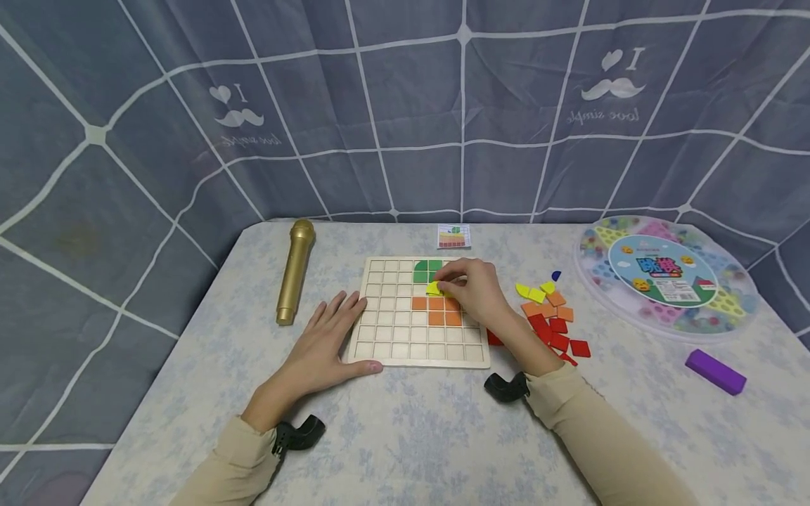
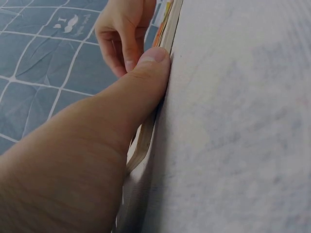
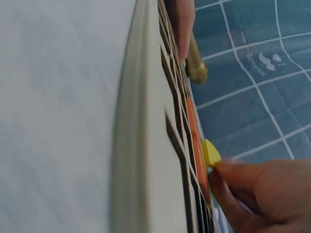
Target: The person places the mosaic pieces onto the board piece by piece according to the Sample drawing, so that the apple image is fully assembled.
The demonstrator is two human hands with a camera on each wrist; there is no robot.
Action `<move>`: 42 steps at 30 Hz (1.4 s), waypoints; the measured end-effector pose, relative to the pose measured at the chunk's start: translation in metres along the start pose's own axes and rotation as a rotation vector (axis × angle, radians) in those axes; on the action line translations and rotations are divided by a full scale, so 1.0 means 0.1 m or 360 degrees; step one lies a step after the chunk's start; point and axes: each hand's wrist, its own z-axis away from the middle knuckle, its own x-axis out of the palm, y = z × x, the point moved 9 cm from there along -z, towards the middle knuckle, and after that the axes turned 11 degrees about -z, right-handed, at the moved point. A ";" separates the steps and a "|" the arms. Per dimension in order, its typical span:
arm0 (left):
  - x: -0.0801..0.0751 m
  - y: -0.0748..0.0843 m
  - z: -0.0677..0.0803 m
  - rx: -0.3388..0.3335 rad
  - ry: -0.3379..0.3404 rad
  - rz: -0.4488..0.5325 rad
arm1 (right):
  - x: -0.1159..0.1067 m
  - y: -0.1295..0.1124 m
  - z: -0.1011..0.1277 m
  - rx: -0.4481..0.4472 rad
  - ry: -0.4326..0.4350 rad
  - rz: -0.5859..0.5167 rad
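Note:
A pale grid board (image 1: 386,316) lies on the table with green tiles (image 1: 427,275) near its back edge and orange tiles (image 1: 445,318) closer to its middle. My right hand (image 1: 474,287) pinches a small yellow tile (image 3: 210,153) with a rounded side, over the cells between the green and orange ones. Part of that spot is covered by the fingers. Spread fingers of my left hand (image 1: 324,351) rest at the board's left side, while the thumb (image 2: 154,56) touches its front edge.
Right of the board lie loose red tiles (image 1: 560,341), orange tiles (image 1: 538,309), yellow tiles (image 1: 536,294) and a blue piece (image 1: 556,275). A pattern card (image 1: 453,237) sits behind the board, a gold microphone (image 1: 295,270) left, a round clear case (image 1: 728,270) and purple block (image 1: 716,372) far right.

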 end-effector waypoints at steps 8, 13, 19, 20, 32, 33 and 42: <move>0.00 0.00 -0.01 0.0012 0.0007 0.0001 | 0.09 -0.01 0.03 -0.0070 -0.0037 -0.0042; 0.01 0.01 -0.03 0.0009 -0.0006 0.0012 | 0.14 -0.06 0.04 -0.0206 -0.0047 0.0084; 0.00 0.00 -0.04 0.0001 -0.0021 0.0019 | 0.21 -0.12 0.04 -0.0247 -0.0054 0.0100; 0.00 0.00 -0.04 0.0002 -0.0020 0.0017 | 0.22 -0.13 0.03 -0.0251 -0.0057 0.0104; 0.00 -0.01 -0.01 0.0011 -0.0001 0.0029 | 0.27 -0.21 0.07 -0.0292 -0.0116 0.0167; 0.01 -0.01 0.00 0.0011 -0.0001 0.0029 | 0.26 -0.20 0.08 -0.0286 -0.0120 0.0166; -0.01 0.00 0.00 0.0013 0.0030 -0.0002 | -0.10 -0.11 0.12 -0.0061 -0.0078 0.0218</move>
